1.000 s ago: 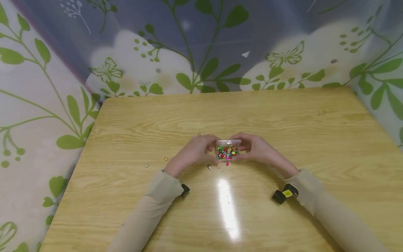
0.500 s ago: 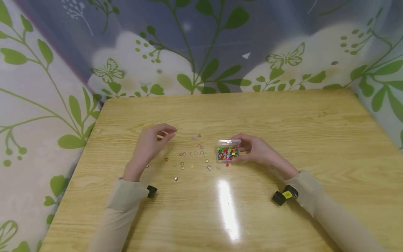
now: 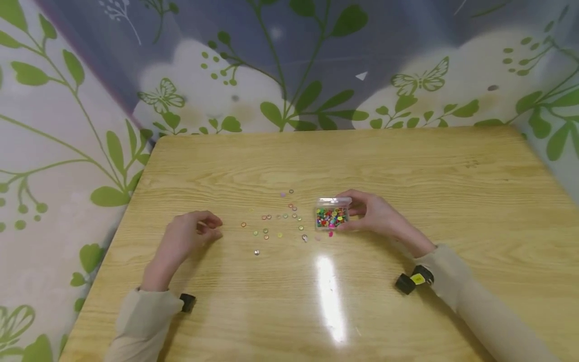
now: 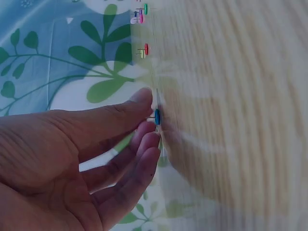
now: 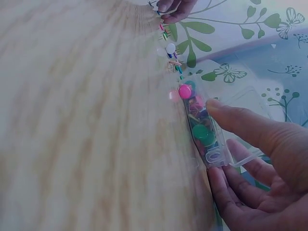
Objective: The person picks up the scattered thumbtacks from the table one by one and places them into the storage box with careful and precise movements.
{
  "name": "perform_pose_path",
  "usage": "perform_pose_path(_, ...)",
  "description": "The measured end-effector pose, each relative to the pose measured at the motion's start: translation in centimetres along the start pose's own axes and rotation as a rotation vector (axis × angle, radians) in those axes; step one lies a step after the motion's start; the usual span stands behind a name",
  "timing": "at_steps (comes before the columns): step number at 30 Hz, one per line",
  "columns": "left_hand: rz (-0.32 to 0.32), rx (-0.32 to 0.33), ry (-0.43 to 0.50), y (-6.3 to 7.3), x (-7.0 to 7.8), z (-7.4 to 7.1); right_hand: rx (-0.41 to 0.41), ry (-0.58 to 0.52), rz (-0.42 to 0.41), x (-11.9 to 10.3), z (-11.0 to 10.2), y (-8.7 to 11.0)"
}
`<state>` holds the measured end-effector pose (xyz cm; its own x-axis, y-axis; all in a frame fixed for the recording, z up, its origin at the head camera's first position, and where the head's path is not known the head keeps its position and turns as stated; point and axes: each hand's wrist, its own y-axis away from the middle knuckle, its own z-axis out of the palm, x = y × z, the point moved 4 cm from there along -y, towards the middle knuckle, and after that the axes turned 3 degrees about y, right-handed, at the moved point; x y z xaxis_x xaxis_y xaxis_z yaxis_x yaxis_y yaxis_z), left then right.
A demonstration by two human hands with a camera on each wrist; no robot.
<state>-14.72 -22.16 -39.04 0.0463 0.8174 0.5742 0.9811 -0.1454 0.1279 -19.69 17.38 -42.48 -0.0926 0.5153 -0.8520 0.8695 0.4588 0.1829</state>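
This is a small indoor work corner, the kind of room being uncertain from your views. Before you, a wood-grained worktop [image 3: 429, 176] extends to a printed back wall [image 3: 407, 30]; matching side walls [image 3: 59, 151] flank it at your left and right. Note the green leaves [image 3: 110, 196], outlined butterflies [image 3: 420, 82] and pale cloud-like patches [image 3: 187, 60], a homely decoration. The elongated bright reflection [image 3: 331, 296] on the worktop shows you a glossy surface under strong light.
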Motion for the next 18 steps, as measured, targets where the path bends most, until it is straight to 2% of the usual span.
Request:
perform_pose_path(10,-0.080,0.003,-0.046,-0.08,0.04,0.17,0.000,-0.008,0.015,-0.08,0.11,0.08)
perform_pose_path(18,-0.092,0.029,-0.077,-0.43,-0.07,0.14,0.015,0.016,0.034,-0.09,-0.09,0.25)
